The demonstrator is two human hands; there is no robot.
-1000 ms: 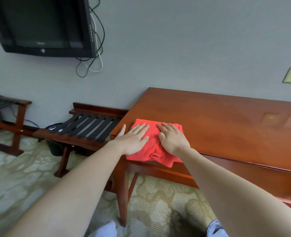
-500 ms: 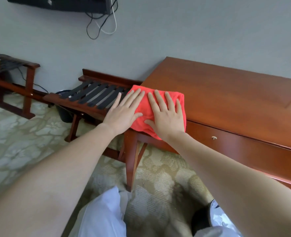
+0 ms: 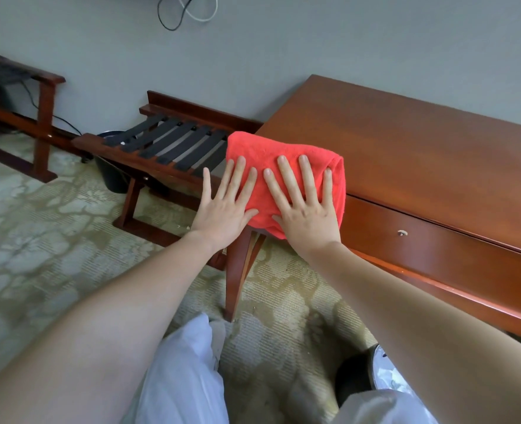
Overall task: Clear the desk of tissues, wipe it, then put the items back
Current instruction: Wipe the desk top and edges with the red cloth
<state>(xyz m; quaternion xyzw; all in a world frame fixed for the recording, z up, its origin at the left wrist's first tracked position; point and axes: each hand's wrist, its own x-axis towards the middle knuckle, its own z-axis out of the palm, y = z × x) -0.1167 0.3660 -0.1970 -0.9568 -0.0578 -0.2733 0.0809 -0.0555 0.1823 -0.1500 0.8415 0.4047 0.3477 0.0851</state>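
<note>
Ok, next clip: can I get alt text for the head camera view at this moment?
The left hand and right hand press flat on a folded red cloth at the near left corner of a wooden desk, the cloth hanging over its front edge. A slatted luggage rack stands beside the desk on patterned carpet.

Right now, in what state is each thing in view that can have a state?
left hand, open and flat, fingers straight, most of them on the cloth.
right hand, open and flat, fingers spread on the cloth.
cloth, folded, draped over the near corner of the desk, hanging past the edge.
drawer, shut.
rack, standing beside the desk.
</note>
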